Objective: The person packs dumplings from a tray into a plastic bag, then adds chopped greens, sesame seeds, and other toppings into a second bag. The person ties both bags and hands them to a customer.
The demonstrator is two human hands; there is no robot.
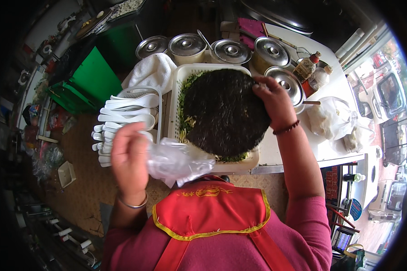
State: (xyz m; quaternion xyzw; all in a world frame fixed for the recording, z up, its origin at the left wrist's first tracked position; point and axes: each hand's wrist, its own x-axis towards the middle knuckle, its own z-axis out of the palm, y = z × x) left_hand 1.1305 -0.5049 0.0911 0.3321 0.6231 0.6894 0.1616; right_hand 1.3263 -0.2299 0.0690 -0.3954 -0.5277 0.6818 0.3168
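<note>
My right hand (276, 101) grips the right edge of a large, round, dark sheet of dried seaweed (226, 113), thumb and fingers pinched at its rim. The sheet is tilted over a white plastic basket (235, 167) and covers most of it. Chopped greens (184, 97) show along the basket's left side and at its near end. In my left hand (130, 158), closed at the near left of the basket, is a crumpled clear plastic bag (178, 161). Part of the bag overlaps the basket's near left corner. White spoons (131, 113) lie stacked just beyond that hand.
Several lidded metal pots (230, 50) line the table's far side. A white towel (153, 72) lies left of the basket. Bottles (306, 67) and tied plastic bags (330, 117) stand at the right. A green bin (86, 81) is at the left.
</note>
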